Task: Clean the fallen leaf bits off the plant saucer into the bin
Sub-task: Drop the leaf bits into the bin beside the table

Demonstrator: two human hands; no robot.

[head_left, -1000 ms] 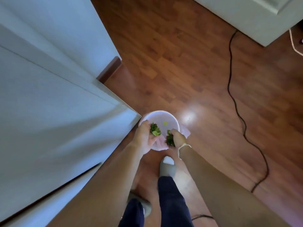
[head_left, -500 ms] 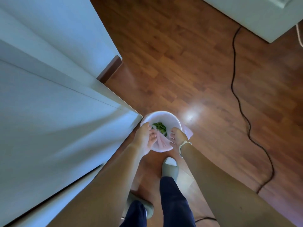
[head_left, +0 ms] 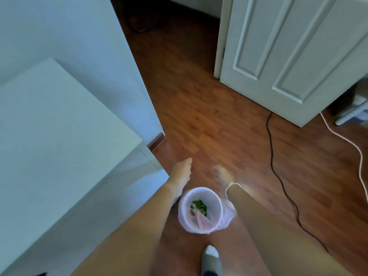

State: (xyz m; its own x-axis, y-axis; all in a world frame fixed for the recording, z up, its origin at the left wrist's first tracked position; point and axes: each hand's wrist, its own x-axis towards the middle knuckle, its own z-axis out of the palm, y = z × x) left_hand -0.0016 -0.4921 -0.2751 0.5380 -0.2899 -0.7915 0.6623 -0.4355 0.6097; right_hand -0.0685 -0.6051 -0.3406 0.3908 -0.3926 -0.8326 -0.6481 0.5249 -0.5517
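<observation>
A small white bin (head_left: 217, 220) lined with a thin pink bag stands on the wooden floor below me. Green leaf bits (head_left: 199, 207) lie in a heap inside it. My left hand (head_left: 182, 175) hovers above and beyond the bin's left rim, fingers extended and holding nothing. My right hand (head_left: 223, 175) hovers beyond the right rim, also holding nothing, with a pale band at the wrist. Both are blurred. No plant saucer shows in view.
A white table top (head_left: 59, 136) and white wall fill the left. A white panelled door (head_left: 288, 56) stands at the upper right. A black cable (head_left: 278, 176) and a white cable (head_left: 354, 148) run across the floor on the right. My slippered foot (head_left: 211, 259) is near the bin.
The leaf bits held in both hands have dropped into the bin. Both hands lifted off the rim, now empty. The view tilted up, revealing the door.
</observation>
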